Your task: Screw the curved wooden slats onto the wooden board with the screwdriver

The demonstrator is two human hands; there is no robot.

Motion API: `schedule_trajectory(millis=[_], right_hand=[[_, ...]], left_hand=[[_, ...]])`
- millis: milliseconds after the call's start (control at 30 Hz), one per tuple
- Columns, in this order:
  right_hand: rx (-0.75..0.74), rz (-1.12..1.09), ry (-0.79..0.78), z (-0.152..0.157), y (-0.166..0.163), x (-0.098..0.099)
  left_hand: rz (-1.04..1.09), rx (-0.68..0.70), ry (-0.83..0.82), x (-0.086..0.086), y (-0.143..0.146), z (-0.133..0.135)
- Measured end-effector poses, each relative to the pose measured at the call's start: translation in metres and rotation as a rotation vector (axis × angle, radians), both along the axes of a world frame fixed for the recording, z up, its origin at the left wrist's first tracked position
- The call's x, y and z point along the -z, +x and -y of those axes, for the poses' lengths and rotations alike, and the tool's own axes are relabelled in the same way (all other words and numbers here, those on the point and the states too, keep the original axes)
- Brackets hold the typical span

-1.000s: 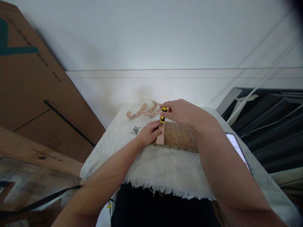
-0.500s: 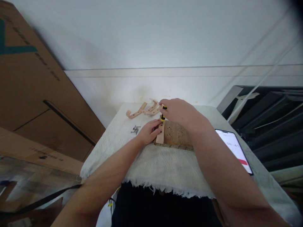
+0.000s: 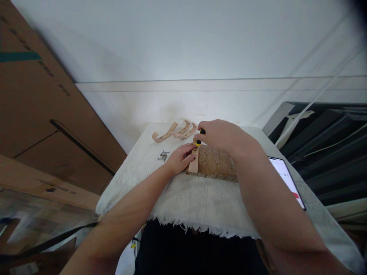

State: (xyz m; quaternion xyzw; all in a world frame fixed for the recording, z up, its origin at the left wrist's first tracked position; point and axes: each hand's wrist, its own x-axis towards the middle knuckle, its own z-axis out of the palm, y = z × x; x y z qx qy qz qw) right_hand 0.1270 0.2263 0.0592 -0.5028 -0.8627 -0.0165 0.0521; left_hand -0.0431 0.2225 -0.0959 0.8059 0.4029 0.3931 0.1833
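My right hand (image 3: 219,135) is closed round a black and yellow screwdriver (image 3: 198,143), tip down over a pale wooden hook (image 3: 194,164). That hook lies along the left end of a brown wooden board (image 3: 216,162) marked with many small holes. My left hand (image 3: 180,158) presses the hook against the board, thumb and fingers gripping its left side. Left of this hand a small heap of screws (image 3: 163,155) rests on the cloth. Several more wooden hooks (image 3: 168,134) lie behind it. The screwdriver's tip and any screw under it are too small to make out.
A white fringed cloth (image 3: 200,206) covers the table. On the right, partly behind my forearm, lies a phone (image 3: 286,179) with a lit screen. A white wall (image 3: 183,46) rises behind, a large cardboard box (image 3: 57,152) stands left, and dark folded panels (image 3: 332,149) stand right.
My right hand has shifted slightly right and turned, and the screwdriver's handle leans further right. The left hand stays on the hook. The forearm now covers more of the phone.
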Motion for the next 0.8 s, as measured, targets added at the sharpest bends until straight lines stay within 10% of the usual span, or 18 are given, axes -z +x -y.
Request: schedule_trajectory(millis=[100,333,567,800], right_hand=[[-0.139,0.026,-0.028,0.0,0.003,0.0],[0.2,0.018,0.073,0.013,-0.012,-0.005],[-0.186,0.037,-0.03,0.008,-0.004,-0.006],[0.183,0.06,0.061,0.011,-0.006,-0.008]], left_hand=[[-0.008,0.0,0.003,-0.001,0.0,0.0],[-0.013,0.012,-0.014,-0.002,0.0,0.001],[-0.03,0.002,-0.011,-0.002,0.0,0.001],[-0.036,-0.009,-0.005,-0.003,0.0,0.002]])
